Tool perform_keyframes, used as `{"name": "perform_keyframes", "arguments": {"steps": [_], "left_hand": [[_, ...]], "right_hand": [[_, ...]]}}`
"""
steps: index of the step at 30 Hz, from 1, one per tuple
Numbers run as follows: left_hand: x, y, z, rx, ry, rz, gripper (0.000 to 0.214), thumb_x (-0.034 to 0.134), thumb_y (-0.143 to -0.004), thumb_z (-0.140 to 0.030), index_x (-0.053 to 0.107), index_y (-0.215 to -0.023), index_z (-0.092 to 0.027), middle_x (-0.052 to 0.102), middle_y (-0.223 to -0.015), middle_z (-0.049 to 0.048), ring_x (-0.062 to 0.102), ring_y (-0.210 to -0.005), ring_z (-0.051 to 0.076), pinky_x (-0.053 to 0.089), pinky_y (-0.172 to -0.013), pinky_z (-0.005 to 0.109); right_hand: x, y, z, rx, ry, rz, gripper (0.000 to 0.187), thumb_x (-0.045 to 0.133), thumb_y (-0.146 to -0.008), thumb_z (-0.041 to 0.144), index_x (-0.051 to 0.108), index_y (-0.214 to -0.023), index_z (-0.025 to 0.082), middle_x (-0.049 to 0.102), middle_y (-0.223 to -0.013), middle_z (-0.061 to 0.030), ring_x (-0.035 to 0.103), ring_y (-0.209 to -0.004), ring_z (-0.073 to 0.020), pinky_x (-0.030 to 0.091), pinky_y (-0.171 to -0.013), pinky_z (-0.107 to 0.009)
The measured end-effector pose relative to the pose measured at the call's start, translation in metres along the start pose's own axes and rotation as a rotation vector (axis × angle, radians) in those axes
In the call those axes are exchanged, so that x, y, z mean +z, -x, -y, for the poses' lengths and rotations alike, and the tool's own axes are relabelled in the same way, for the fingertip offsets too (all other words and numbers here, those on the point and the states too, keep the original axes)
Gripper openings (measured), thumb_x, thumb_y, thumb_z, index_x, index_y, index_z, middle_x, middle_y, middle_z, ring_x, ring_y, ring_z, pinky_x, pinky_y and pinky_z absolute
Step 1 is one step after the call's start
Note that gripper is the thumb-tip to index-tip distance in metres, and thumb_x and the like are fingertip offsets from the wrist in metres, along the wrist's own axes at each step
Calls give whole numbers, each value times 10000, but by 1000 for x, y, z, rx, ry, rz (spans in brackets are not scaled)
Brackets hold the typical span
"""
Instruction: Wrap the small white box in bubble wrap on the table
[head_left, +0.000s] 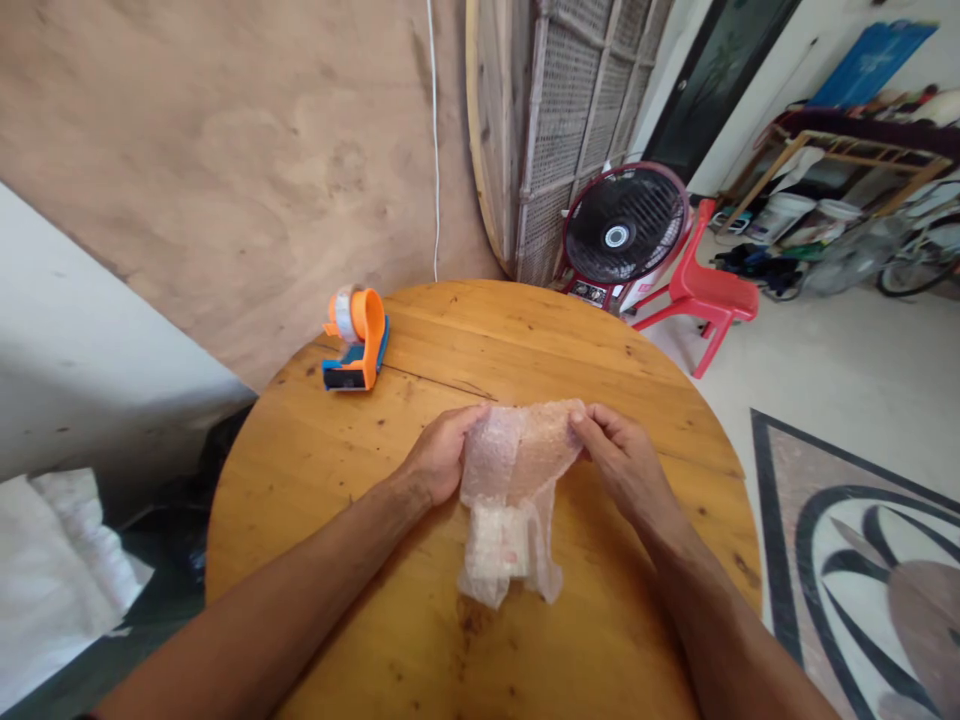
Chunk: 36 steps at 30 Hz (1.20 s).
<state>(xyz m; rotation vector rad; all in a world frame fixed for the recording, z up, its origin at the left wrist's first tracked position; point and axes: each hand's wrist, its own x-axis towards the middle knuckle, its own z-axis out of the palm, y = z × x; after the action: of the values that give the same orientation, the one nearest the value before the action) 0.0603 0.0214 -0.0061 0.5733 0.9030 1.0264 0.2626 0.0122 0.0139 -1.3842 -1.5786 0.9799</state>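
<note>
A sheet of bubble wrap (517, 450) is stretched between my two hands over the round wooden table. My left hand (450, 445) pinches its upper left corner, and my right hand (616, 450) grips the upper right corner. Under the lower part of the wrap lies a pale, box-like item (499, 543), seen through the plastic with faint reddish marks; its kind cannot be made out. Loose ends of the wrap hang around it toward me. An orange and blue tape dispenser (367, 340) with a roll of clear tape stands at the table's far left, apart from both hands.
The round wooden table (330, 560) has its far edge near a plywood wall (262, 150). Beyond it stand a dark red fan (622, 235) and a red plastic chair (712, 290). White sacks (60, 570) lie at the lower left.
</note>
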Motion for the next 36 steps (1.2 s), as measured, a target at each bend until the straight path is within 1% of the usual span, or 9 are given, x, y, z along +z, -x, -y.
{"name": "perform_keyframes", "arguments": {"steps": [5, 14, 16, 19, 21, 24, 28, 32, 36], "left_hand": [[-1, 1, -1, 64, -46, 16, 260, 687, -710, -365, 702, -815, -127, 716, -782, 62, 656, -801, 206, 493, -757, 302], [-1, 3, -2, 150, -136, -3, 273, 675, -740, -405, 606, -774, -143, 605, -718, 7, 561, -673, 136, 445, -662, 251], [1, 6, -6, 269, -255, -101, 252, 655, -756, -397, 566, -771, -162, 559, -693, -17, 514, -629, 115, 410, -608, 229], [5, 16, -14, 558, -520, -248, 213, 619, -792, -348, 511, -714, -182, 486, -651, -39, 444, -601, 100, 364, -577, 215], [8, 25, -18, 706, -706, -279, 255, 585, -821, -327, 478, -638, -185, 439, -599, -40, 409, -578, 102, 341, -564, 223], [11, 37, -20, 819, -903, -256, 360, 544, -850, -320, 418, -539, -187, 362, -518, -41, 348, -508, 98, 299, -524, 242], [10, 38, -16, 772, -1112, -169, 407, 595, -813, -406, 428, -515, -185, 396, -493, -32, 355, -482, 100, 255, -523, 258], [7, 30, -14, 663, -1299, -191, 514, 738, -626, -570, 424, -487, -188, 409, -459, -26, 308, -468, 106, 156, -535, 271], [8, 29, -14, 599, -1327, -170, 465, 719, -635, -585, 490, -530, -195, 486, -495, -7, 364, -485, 125, 169, -544, 265]], "right_hand": [[0, -2, -1, 15, -72, 12, 332, 528, -871, 441, 544, -663, 182, 505, -618, 23, 440, -585, -119, 342, -575, -255], [6, -6, -3, 264, -601, 69, 248, 695, -735, 415, 614, -704, 184, 635, -712, -11, 570, -657, -145, 454, -645, -271], [8, -7, -2, 283, -671, 58, 200, 709, -724, 376, 635, -732, 190, 675, -792, -32, 609, -746, -164, 479, -702, -276], [9, -7, -3, 326, -729, 77, 182, 703, -734, 361, 661, -789, 193, 705, -871, -59, 637, -838, -191, 503, -762, -301], [9, -7, -3, 350, -747, 92, 201, 701, -735, 364, 671, -829, 189, 713, -883, -68, 648, -849, -204, 516, -765, -318], [9, -6, -3, 366, -743, 99, 224, 696, -735, 373, 668, -863, 192, 715, -874, -70, 657, -841, -214, 528, -750, -333], [10, -6, -1, 370, -773, 85, 190, 702, -736, 353, 660, -821, 188, 716, -860, -62, 656, -817, -196, 528, -755, -319], [10, -5, 3, 369, -813, 76, 172, 728, -705, 324, 676, -792, 185, 714, -822, -47, 655, -779, -178, 524, -732, -290], [12, -3, 7, 372, -819, 125, 189, 719, -707, 333, 690, -821, 186, 718, -847, -48, 659, -789, -187, 524, -719, -301]]}}
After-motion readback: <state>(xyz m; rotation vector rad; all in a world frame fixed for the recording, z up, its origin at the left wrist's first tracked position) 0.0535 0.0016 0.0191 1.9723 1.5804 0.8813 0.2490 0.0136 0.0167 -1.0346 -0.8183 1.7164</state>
